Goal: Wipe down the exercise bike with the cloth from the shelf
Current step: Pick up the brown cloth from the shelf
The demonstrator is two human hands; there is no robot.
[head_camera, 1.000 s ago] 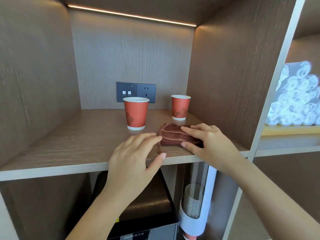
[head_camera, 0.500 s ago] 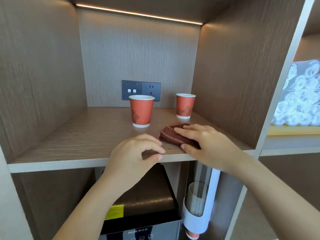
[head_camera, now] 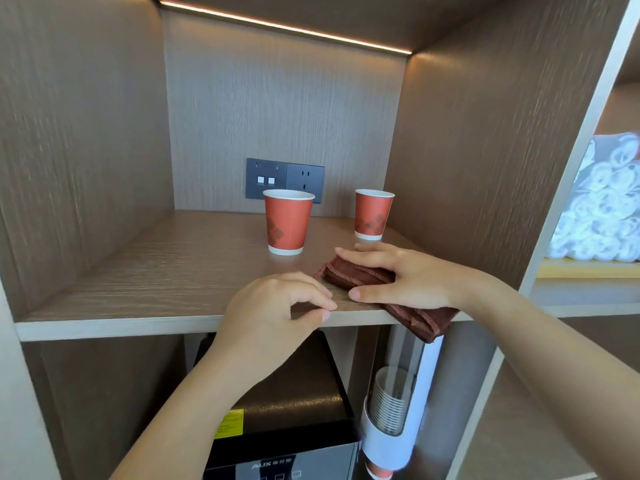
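A folded brown cloth lies at the front right of the wooden shelf, one end hanging over the shelf edge. My right hand lies flat on top of the cloth, fingers spread over it and thumb at its near side. My left hand hovers at the shelf's front edge just left of the cloth, fingers curled loosely and holding nothing. The exercise bike is not in view.
Two red paper cups stand behind the cloth. A grey socket panel is on the back wall. Below the shelf sit a black appliance and a cup dispenser. Rolled white towels fill the right compartment.
My right hand has dragged the cloth toward the front right edge, so one end now hangs off the shelf. My left hand has curled its fingers and stayed near the edge.
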